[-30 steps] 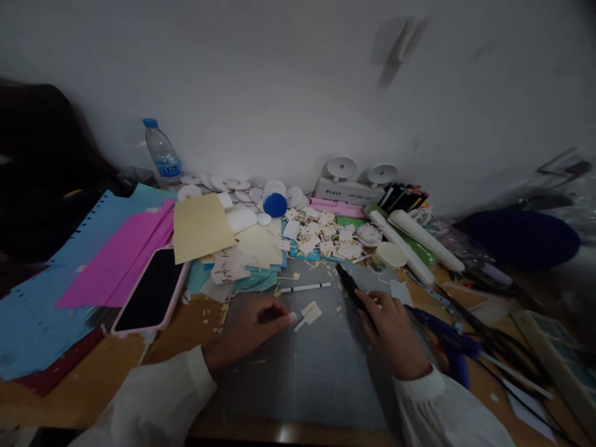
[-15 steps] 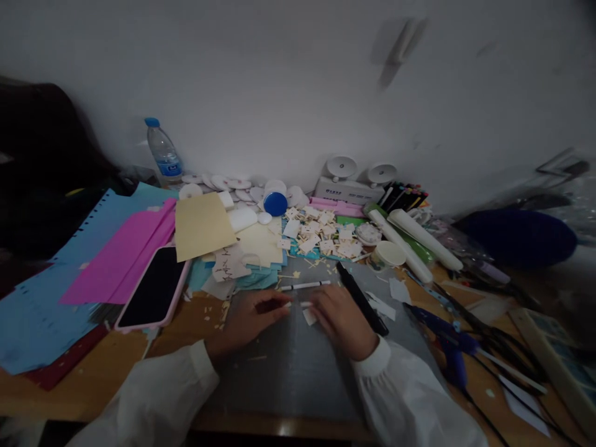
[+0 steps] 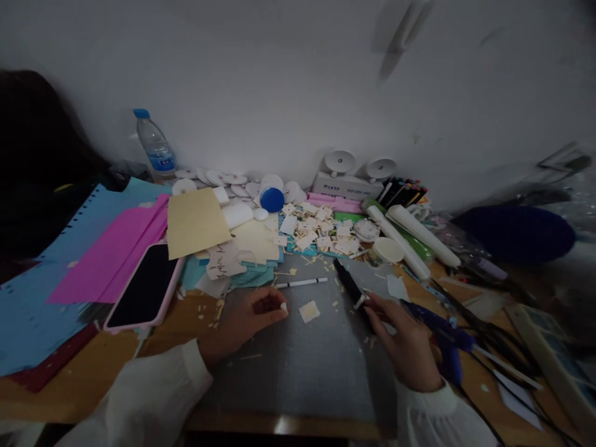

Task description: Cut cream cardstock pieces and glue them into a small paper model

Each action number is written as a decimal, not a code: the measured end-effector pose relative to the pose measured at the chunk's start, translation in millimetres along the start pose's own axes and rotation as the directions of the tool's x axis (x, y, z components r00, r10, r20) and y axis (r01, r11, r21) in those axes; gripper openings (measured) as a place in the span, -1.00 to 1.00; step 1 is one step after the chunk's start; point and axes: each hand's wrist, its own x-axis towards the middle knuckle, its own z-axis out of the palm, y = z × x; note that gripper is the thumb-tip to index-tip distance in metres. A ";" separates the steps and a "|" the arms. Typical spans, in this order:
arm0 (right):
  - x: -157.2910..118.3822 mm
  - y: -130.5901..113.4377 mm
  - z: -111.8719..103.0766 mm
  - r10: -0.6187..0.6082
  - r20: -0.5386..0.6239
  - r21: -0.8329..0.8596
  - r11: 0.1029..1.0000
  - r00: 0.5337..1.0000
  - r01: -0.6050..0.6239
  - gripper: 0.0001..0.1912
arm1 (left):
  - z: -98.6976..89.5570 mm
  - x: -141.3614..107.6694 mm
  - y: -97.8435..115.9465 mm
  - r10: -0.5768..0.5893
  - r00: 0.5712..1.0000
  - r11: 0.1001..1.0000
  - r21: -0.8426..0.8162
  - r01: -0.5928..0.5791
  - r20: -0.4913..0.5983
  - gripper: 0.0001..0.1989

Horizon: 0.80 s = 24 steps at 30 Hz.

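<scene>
My left hand (image 3: pixel 254 320) is over the left part of the grey mat (image 3: pixel 298 379), with thumb and finger pinching a small white piece (image 3: pixel 284 307). Further right, my right hand (image 3: pixel 403 338) reaches over the black marker (image 3: pixel 349 282), its fingertips closed on a small white bit (image 3: pixel 359 302); whether they also touch the marker is hard to tell. Between the hands a small cream square (image 3: pixel 309 311) lies flat on the mat. A thin white pen (image 3: pixel 302 282) rests just behind it.
Behind the mat lies a pile of small cream cut-outs (image 3: pixel 316 230). A phone (image 3: pixel 144 288) and coloured paper (image 3: pixel 112 248) are at left. To the right are a blue glue gun (image 3: pixel 442 332), cables and white rolls (image 3: pixel 398 242). A bottle (image 3: pixel 156 146) stands at the back left.
My right hand has moved right, from the middle of the mat to the black marker. The cream square now lies uncovered. White paper scraps near the marker are no longer visible there.
</scene>
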 end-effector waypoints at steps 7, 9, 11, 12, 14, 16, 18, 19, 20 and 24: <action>26.7 -6.7 14.4 -0.013 0.018 -0.027 1.000 1.000 0.014 -0.74 | 0.5 3.2 2.6 -0.006 0.999 1.000 0.009 0.007 -0.036 -0.76; 29.0 -7.6 23.6 -0.017 0.141 -0.055 0.998 0.990 0.025 -0.79 | 0.9 3.8 4.1 -0.023 0.999 1.000 0.006 0.023 -0.034 -0.77; 31.7 -6.3 36.7 -0.017 0.217 -0.072 0.997 0.976 0.033 -0.85 | 1.6 4.0 4.9 -0.040 0.999 0.999 -0.003 0.040 -0.020 -0.77; 34.6 -5.3 43.7 -0.014 0.231 -0.074 0.997 0.973 0.032 -0.85 | 1.8 4.0 4.9 -0.046 0.999 0.999 -0.007 0.045 -0.018 -0.77; 43.6 -3.9 55.8 -0.005 0.242 -0.071 0.997 0.970 0.023 -0.80 | 2.1 3.9 4.4 -0.051 0.998 0.999 -0.009 0.050 -0.023 -0.77; 53.6 -4.8 61.3 -0.006 0.237 -0.044 0.999 0.972 0.016 -0.77 | 1.9 3.9 3.4 -0.053 0.998 0.999 0.000 0.053 -0.026 -0.77; 57.7 -9.1 56.3 -0.020 0.228 0.007 1.000 0.973 0.019 -0.77 | 1.6 3.9 2.8 -0.052 0.998 0.999 -0.002 0.052 -0.019 -0.78; 55.4 -12.2 49.4 -0.028 0.221 0.030 0.999 0.975 0.022 -0.77 | 1.5 3.9 2.7 -0.051 0.999 0.999 -0.010 0.051 -0.017 -0.78; 49.7 -15.5 39.7 -0.031 0.216 0.066 0.998 0.976 0.017 -0.77 | 1.5 4.0 2.9 -0.050 0.999 0.999 -0.018 0.050 -0.018 -0.78; -4.1 -19.9 -17.2 0.095 0.255 0.295 0.940 0.962 -0.171 -0.76 | 1.3 5.0 4.1 -0.062 0.997 0.998 -0.015 0.061 -0.051 -0.77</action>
